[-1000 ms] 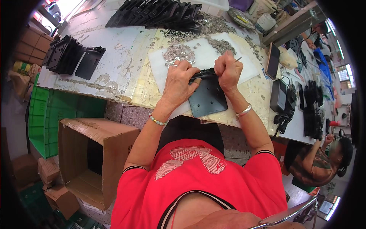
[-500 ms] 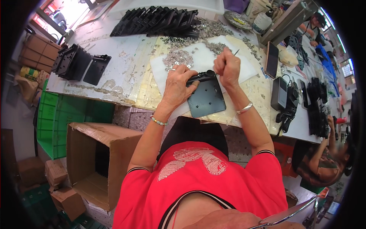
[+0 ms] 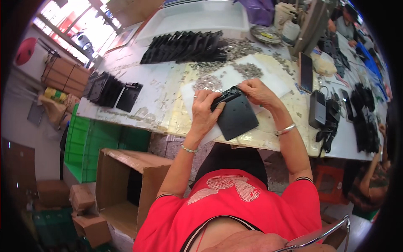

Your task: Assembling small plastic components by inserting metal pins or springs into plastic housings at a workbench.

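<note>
A dark flat plate with a black hinge-like bar along its far edge is tilted over the table's near edge. My left hand grips the bar's left part, thumb on the near side and fingers over the far side. At the bar's right end, my right hand is closed in a pinch; what its fingertips hold is hidden. Just beyond the hands, small metal pieces lie heaped on a white sheet, with a second pile to their right.
A row of black brackets stands at the back before a white tray. More black plates stand at left. A phone, a grey box-shaped device and cables lie right. An open carton and green crate sit below left.
My right hand has come down from above the sheet to the bar's right end; the thin pointed thing in it no longer shows. The plate has turned slightly. The whole view has shifted.
</note>
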Motion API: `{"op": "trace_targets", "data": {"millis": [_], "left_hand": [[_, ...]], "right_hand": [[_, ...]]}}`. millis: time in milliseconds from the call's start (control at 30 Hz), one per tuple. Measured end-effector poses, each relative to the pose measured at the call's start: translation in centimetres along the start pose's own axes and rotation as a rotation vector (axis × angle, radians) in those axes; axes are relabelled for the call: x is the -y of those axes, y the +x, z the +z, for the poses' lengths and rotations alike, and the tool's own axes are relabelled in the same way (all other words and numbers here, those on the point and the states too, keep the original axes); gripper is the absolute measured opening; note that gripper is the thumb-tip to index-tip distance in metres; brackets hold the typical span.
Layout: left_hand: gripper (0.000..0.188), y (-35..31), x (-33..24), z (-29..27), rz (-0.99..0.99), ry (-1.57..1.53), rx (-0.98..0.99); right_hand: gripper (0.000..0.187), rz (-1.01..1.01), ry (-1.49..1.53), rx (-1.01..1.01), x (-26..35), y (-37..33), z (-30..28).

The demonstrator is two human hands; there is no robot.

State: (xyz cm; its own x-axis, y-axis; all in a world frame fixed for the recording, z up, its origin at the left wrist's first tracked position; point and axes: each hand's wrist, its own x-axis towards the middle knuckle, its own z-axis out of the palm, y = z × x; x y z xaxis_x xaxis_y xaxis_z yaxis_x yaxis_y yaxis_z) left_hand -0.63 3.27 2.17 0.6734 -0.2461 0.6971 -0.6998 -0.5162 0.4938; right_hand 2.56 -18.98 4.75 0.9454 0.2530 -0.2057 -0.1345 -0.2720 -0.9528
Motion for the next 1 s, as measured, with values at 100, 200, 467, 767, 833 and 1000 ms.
{"op": "trace_targets", "data": {"millis": [100, 200, 467, 767, 833, 1000], "left_hand": [[0.032, 0.1, 0.3, -0.2, -0.086, -0.047, -0.066], [0.037, -0.3, 0.9, -1.1, -0.120, -0.004, -0.190], [0.026, -1.5, -0.5, -1.4, -0.483, -0.329, -0.237], [0.037, -1.4, -2.0, -2.4, -0.843, -0.806, 0.038], [0.036, -1.6, -1.0, -2.6, -0.817, -0.728, 0.002], [0.024, -1.3, -2.9, -3.3, -0.756, -0.525, -0.147]], "right_hand": [[0.030, 0.011, 0.146, 0.034, -0.7, 0.7, 0.3], [0.032, -0.085, 0.199, -0.041, -0.8, 1.7, 1.4], [0.021, -0.112, 0.517, -0.304, -2.8, 1.1, 1.8], [0.019, -0.195, 0.497, -0.412, -3.4, 1.5, 1.6], [0.020, -0.285, 0.431, -0.490, -3.5, 2.0, 1.7], [0.014, -0.818, -0.188, -0.881, 0.1, 0.6, 3.3]]}}
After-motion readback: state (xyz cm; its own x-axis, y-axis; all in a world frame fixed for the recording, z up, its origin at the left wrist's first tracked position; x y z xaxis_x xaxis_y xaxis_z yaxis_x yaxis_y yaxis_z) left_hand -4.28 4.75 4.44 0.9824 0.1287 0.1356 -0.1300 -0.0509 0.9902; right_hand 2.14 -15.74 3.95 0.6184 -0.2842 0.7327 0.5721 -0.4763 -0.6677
